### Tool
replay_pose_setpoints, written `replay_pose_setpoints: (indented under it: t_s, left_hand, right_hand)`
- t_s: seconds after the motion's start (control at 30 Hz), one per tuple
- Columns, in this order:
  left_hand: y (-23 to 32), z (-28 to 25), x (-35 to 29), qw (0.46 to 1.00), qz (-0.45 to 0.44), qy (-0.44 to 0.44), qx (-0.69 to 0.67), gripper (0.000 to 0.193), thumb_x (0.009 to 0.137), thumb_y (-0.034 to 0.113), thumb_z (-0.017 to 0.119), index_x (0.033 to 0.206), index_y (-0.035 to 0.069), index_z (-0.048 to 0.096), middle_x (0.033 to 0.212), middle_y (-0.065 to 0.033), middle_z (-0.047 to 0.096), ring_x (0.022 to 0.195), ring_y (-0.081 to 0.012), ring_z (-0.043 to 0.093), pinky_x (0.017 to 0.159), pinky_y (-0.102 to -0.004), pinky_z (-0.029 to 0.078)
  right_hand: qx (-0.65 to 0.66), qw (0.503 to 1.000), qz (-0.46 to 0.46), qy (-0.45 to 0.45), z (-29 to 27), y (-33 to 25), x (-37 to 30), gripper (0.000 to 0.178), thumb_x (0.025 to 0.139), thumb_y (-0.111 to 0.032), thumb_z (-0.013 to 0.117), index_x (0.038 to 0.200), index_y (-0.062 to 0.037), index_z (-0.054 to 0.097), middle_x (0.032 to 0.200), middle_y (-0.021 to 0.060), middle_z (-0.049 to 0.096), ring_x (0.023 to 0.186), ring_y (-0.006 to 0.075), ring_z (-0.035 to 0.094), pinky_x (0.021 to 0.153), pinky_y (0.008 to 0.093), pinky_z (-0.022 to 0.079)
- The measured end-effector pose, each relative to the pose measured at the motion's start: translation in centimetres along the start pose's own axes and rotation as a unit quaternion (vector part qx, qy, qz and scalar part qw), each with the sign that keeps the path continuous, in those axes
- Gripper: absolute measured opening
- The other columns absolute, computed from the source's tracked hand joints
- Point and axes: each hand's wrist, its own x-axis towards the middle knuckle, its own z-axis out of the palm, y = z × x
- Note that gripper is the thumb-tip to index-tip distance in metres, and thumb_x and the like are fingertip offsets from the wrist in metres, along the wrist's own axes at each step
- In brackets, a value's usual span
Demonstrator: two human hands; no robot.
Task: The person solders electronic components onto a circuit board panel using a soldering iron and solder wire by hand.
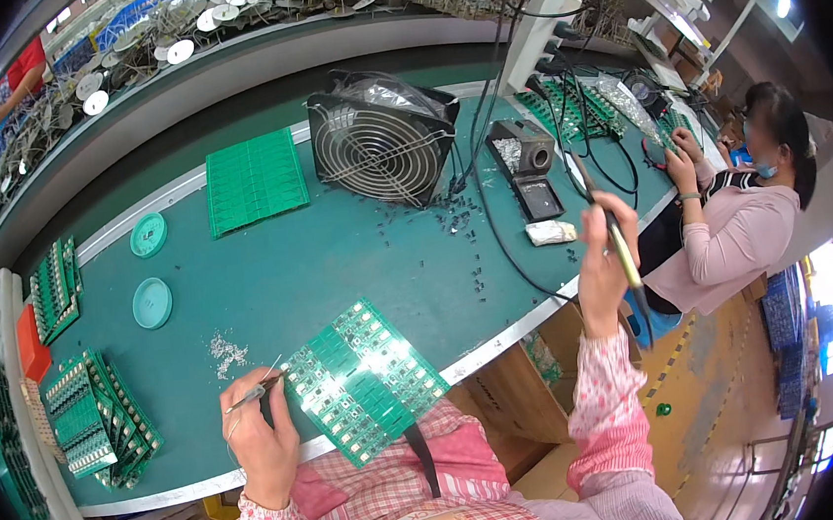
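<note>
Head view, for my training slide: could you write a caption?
Tweezers in the left hand, soldering iron in the right hand, green circuit board at the bench edge.

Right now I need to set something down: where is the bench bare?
Widest bare patch: the green benchtop between the board sheet, turquoise lids, white bits and held circuit board. Crowded: left end, board stacks; from the fan rightward, black bits, soldering stand.

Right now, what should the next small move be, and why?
Probably bring the soldering iron down toward the left corner of the green circuit board: the left hand has tweezers by that corner, while the right hand holds the soldering iron raised, away from the board.
</note>
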Motion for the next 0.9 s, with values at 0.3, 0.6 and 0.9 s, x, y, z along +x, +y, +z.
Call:
replay_pose_setpoints:
  t_s: [0.3,0.6,0.9]
  left_hand:
    - [0.2,0.3,0.3,1.0,0.005,0.024,-0.002,0.015,0.082,-0.002,0.07,0.097,0.002,0.067,0.097,-0.0109,0.069,0.089,-0.0324,0.062,0.08,-0.0405,0.05]
    - [0.1,0.0,0.2,1.0,0.005,0.025,-0.01,0.016,0.083,-0.001,0.069,0.098,0.003,0.065,0.097,-0.009,0.068,0.088,-0.0315,0.063,0.083,-0.0393,0.049]
    - [0.1,-0.1,0.2,0.999,0.001,0.026,-0.02,0.016,0.082,-0.001,0.071,0.097,0.003,0.066,0.097,-0.0091,0.069,0.089,-0.0319,0.063,0.079,-0.0392,0.051]
  right_hand:
    - [0.041,0.994,0.045,-0.094,0.9,-2.0,-1.8,0.011,0.099,-0.01,0.06,0.104,-0.0011,0.063,0.094,0.0056,0.065,0.068,0.0084,0.057,0.063,0.0218,0.047]
    - [0.355,0.845,0.214,-0.338,4.7,-12.8,-11.3,0.014,0.098,-0.012,0.06,0.096,0.0016,0.058,0.082,0.0099,0.067,0.06,0.0125,0.066,0.054,0.0253,0.053]
    - [0.329,0.829,0.214,-0.398,7.6,-13.4,-12.3,0.013,0.098,-0.011,0.061,0.096,0.0009,0.057,0.084,0.0091,0.069,0.064,0.0118,0.068,0.058,0.0247,0.053]
